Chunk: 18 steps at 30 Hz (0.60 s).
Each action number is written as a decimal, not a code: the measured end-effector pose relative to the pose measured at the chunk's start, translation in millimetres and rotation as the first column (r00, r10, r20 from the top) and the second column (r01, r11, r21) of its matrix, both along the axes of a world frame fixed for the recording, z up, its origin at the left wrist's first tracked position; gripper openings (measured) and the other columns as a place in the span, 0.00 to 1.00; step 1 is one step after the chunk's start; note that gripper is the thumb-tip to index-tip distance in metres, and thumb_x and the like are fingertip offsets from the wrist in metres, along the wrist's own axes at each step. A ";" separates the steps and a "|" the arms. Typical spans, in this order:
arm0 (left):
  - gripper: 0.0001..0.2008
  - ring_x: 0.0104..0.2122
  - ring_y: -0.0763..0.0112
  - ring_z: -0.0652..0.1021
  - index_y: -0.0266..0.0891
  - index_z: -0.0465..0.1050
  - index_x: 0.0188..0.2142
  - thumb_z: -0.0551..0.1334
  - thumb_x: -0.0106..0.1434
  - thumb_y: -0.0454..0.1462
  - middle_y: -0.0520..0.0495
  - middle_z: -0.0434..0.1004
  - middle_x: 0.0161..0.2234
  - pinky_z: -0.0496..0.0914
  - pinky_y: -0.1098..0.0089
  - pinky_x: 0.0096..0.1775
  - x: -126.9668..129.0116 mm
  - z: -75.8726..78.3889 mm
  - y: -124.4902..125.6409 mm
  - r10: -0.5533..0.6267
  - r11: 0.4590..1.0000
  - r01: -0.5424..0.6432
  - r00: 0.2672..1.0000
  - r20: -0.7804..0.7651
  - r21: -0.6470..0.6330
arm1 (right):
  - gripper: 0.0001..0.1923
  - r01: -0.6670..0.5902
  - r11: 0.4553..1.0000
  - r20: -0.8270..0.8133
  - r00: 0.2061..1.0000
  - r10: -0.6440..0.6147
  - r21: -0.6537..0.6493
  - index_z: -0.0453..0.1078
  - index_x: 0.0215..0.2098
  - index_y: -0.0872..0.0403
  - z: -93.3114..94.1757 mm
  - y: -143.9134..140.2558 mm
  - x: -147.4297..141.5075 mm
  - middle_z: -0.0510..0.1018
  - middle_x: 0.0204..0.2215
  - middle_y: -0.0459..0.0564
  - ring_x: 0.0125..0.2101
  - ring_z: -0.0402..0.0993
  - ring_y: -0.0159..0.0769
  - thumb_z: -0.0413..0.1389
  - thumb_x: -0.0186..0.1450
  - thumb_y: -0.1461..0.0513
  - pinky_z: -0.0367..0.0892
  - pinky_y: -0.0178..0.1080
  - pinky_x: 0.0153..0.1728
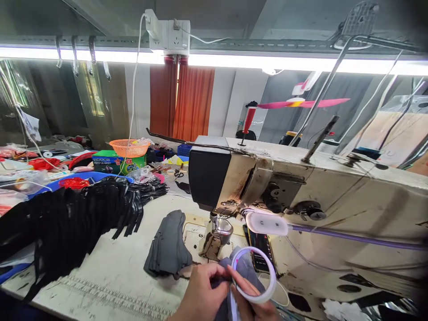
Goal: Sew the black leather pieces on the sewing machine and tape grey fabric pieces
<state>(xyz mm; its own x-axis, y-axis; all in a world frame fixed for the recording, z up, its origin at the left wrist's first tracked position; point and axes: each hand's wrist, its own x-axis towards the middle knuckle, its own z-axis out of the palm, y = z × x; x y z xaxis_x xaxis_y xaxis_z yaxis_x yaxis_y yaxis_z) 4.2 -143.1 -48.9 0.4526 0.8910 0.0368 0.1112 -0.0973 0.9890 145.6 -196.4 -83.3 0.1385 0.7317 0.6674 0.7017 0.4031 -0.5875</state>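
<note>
My left hand [206, 290] is closed in a pinch on a dark grey fabric piece [220, 312] just in front of the sewing machine's presser foot area. Close beside it, my right hand [256, 307] is closed on a white ring that looks like a roll of tape [273, 283], its fingertips meeting the left hand's at the fabric. A pale strip hangs down between the hands. More grey fabric [247, 263] shows behind the ring. A stack of cut dark grey pieces [169, 245] lies left of the needle area of the sewing machine [247, 178].
Black strips [76, 218] lie in a large pile at left, beside a blue tray [96, 166]. A phone [261, 249] rests on the machine bed under a lamp [267, 224]. Behind stand an orange basket [129, 148] and a green box [107, 162]. A ruler scale [110, 299] runs along the front edge.
</note>
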 end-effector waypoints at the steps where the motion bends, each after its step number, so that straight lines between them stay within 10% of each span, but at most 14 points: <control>1: 0.12 0.34 0.61 0.79 0.36 0.82 0.33 0.59 0.54 0.34 0.44 0.83 0.31 0.68 0.69 0.37 -1.4 1.5 -0.3 0.001 1.000 0.000 0.999 -0.040 0.030 | 0.17 -0.013 1.000 -0.002 1.000 0.013 -0.016 0.76 0.50 0.47 -2.5 0.8 0.3 0.84 0.42 0.49 0.44 0.81 0.39 0.53 0.69 0.53 0.77 0.33 0.43; 6: 0.10 0.34 0.63 0.76 0.37 0.81 0.30 0.58 0.56 0.35 0.45 0.80 0.31 0.64 0.68 0.39 -4.0 -2.1 -0.7 -0.008 0.989 0.016 0.998 -0.055 0.145 | 0.17 -0.074 0.997 0.039 0.996 0.074 -0.011 0.74 0.54 0.48 -19.3 5.7 11.5 0.82 0.47 0.48 0.46 0.80 0.38 0.52 0.70 0.55 0.75 0.33 0.45; 9: 0.10 0.32 0.65 0.74 0.36 0.79 0.31 0.63 0.54 0.40 0.46 0.78 0.30 0.63 0.69 0.38 3.0 -15.2 0.4 -0.028 0.992 0.044 0.991 0.129 -0.121 | 0.18 -0.116 0.992 0.206 0.973 0.104 0.049 0.70 0.57 0.46 -31.2 13.2 33.5 0.82 0.47 0.47 0.43 0.81 0.36 0.50 0.71 0.56 0.76 0.31 0.42; 12: 0.21 0.28 0.70 0.70 0.34 0.77 0.30 0.72 0.45 0.49 0.49 0.75 0.26 0.61 0.71 0.34 11.6 -28.2 0.9 -0.041 0.872 0.207 0.934 0.356 -0.444 | 0.18 -0.149 0.987 0.327 0.937 0.121 0.063 0.79 0.45 0.46 -41.0 20.1 53.9 0.85 0.34 0.46 0.30 0.83 0.35 0.52 0.68 0.49 0.78 0.28 0.31; 18: 0.16 0.20 0.76 0.63 0.34 0.71 0.20 0.73 0.38 0.41 0.54 0.64 0.17 0.54 0.73 0.27 7.9 -23.2 1.7 0.050 0.706 0.311 0.874 0.483 -0.636 | 0.17 0.035 0.999 0.223 0.974 -0.042 0.038 0.79 0.38 0.47 -46.5 13.0 30.2 0.80 0.22 0.42 0.21 0.78 0.28 0.51 0.70 0.51 0.73 0.25 0.23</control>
